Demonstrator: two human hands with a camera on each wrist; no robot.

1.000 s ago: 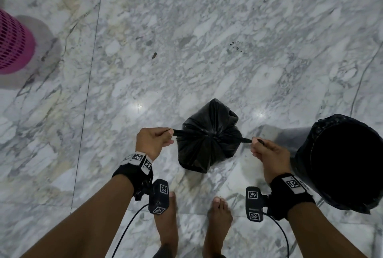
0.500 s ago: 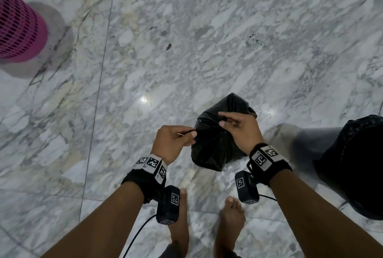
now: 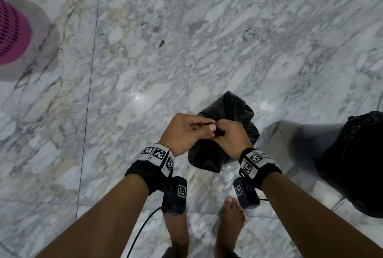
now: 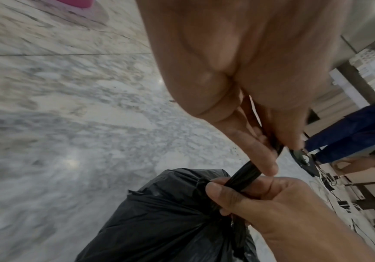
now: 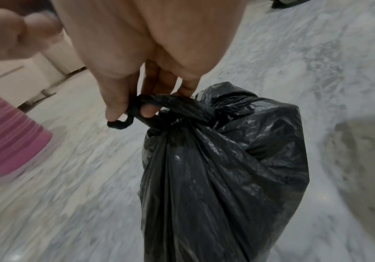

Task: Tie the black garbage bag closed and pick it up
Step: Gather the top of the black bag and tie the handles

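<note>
Fingers (image 4: pixel 258 152) of left hand (image 3: pixel 184 131) and right hand (image 3: pixel 232 137) curled tight on twisted ends (image 4: pixel 247 175) of black garbage bag (image 3: pixel 226 117), close together over its neck, probably crossing a second knot, bag standing on floor (image 3: pixel 186 50).

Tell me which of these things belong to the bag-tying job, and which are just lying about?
In use:
- black garbage bag
- its twisted ends
- left hand, gripping one end
- right hand, gripping the other

Lying about:
- pink basket
- lined bin
- marble floor
</note>
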